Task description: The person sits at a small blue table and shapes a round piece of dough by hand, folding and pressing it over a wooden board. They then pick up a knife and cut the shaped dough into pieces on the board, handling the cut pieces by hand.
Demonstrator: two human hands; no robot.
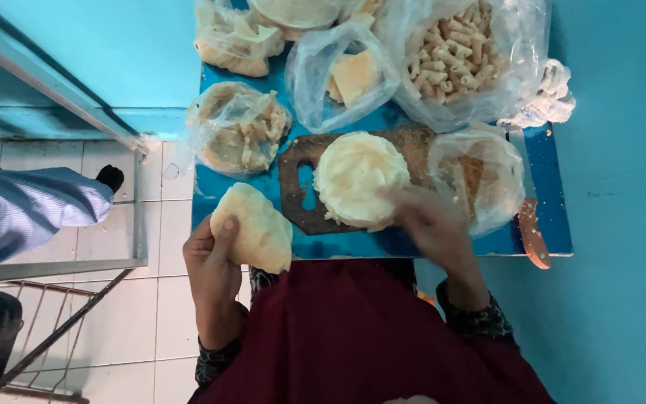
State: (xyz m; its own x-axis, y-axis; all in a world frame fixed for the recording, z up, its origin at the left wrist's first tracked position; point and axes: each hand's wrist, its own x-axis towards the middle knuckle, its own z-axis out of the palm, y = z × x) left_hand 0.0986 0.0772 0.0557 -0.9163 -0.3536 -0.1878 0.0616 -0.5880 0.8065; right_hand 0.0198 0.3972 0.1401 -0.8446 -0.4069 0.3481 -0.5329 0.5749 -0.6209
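The left hand (214,258) is pinching a folded wrapper (254,228), keeping it off the table (555,187); the right hand (428,224), blurred, fingers seemingly spread, is reaching the stack (353,176) at twelve o'clock.

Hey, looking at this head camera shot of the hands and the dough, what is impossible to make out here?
- Right hand: motion-blurred in the head view, so its fingers and grip on the round dough stack are unclear.
- Knife: only the wooden handle shows clearly; a plastic bag covers most of the blade.
- Top bags: cut off by the frame's upper edge.
- Left hand: holds a folded dough piece, which hides its fingertips.
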